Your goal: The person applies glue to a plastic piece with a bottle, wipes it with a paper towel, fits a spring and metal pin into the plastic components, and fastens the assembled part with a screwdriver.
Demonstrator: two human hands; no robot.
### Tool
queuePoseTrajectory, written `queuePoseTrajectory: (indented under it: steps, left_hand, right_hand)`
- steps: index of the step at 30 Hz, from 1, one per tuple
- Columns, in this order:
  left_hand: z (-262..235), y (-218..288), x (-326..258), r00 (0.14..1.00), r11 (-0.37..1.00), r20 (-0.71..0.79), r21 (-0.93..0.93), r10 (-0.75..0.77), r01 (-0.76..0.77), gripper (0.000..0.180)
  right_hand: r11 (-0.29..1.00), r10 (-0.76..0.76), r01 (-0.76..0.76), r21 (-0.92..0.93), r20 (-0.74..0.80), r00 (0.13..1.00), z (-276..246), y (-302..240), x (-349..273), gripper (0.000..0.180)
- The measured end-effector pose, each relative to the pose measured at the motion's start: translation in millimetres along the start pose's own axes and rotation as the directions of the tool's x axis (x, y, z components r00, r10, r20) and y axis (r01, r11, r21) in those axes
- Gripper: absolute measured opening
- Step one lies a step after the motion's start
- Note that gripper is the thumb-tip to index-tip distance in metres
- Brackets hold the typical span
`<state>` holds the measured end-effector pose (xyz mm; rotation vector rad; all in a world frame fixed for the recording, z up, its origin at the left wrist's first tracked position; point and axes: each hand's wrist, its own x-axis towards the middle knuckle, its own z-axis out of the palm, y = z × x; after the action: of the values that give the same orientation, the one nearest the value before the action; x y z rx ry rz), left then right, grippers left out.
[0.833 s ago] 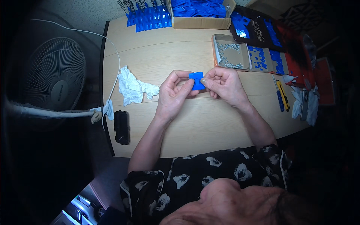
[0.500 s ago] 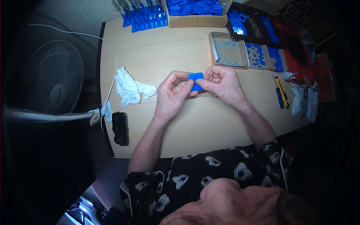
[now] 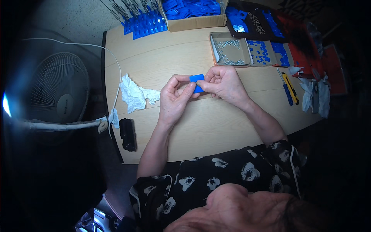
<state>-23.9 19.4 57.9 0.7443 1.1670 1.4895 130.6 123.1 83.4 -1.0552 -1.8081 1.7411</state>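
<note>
- Black case (image 3: 128, 135): on the table at eight o'clock from the blue piece, well apart from both hands.
- Crumpled white paper (image 3: 133, 94): just below nine o'clock, near the left hand, not touching it.
- Row of blue parts (image 3: 145, 25) with dark springs: at half past ten, toward the far edge of the table.
- Left hand (image 3: 172, 102): at eight o'clock; narrowed to a pinch, thumb on the near face of the blue piece, fingers behind its left side.
- Blue piece (image 3: 196, 78): at the centre of the dial, between the hands above the table, its upper end showing and its middle covered. It looks like thin, smooth plastic; probably light, fairly stiff and a little slippery, unlikely to break under finger pressure alone, though a narrow part might bend. The flat faces near opposite side edges seem the surest hold, leaving the middle free for a thumb.
- Right hand (image 3: 228, 87): at three o'clock; closed on the same piece, thumb tip across its face, fingers curled, their exact contact hidden.
- Shallow box (image 3: 233, 46) of small shiny beads: at half past one, beyond the right hand.
- Screwdriver (image 3: 286, 89) and yellow cutter (image 3: 291, 89): side by side near three o'clock, farther out.
</note>
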Motion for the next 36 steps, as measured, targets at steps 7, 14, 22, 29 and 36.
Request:
queuePoseTrajectory:
  steps: [7, 14, 22, 29, 36]
  left_hand:
    - [2, -2, -2, 0.997, 0.997, 0.013, 0.01, 0.078, -0.078, 0.019]
    - [4, -1, -3, 0.997, 0.997, 0.041, -0.004, 0.072, -0.072, 0.019]
    - [0, 0, 0, 0.999, 0.995, -0.033, -0.091, -0.038, 0.035, 0.02]
    - [-10, 4, 1, 0.995, 0.994, -0.1, -0.104, -0.026, 0.015, 0.021]
    - [-14, 12, -1, 0.994, 0.995, -0.1, -0.092, -0.041, 0.031, 0.021]
  right_hand:
    - [0.99, -0.111, 0.111, -0.083, -0.002, 0.994, 0, -1, -5, 0.017]
    - [0.983, -0.153, 0.15, -0.108, -0.017, 0.988, -4, 1, -5, 0.018]
    - [0.993, 0.063, -0.074, 0.089, 0.121, 0.991, -9, -8, 2, 0.024]
    - [0.963, 0.035, -0.094, 0.251, 0.229, 0.973, -9, 2, 16, 0.023]
    - [0.943, 0.032, -0.122, 0.31, 0.278, 0.96, -4, 4, 24, 0.019]
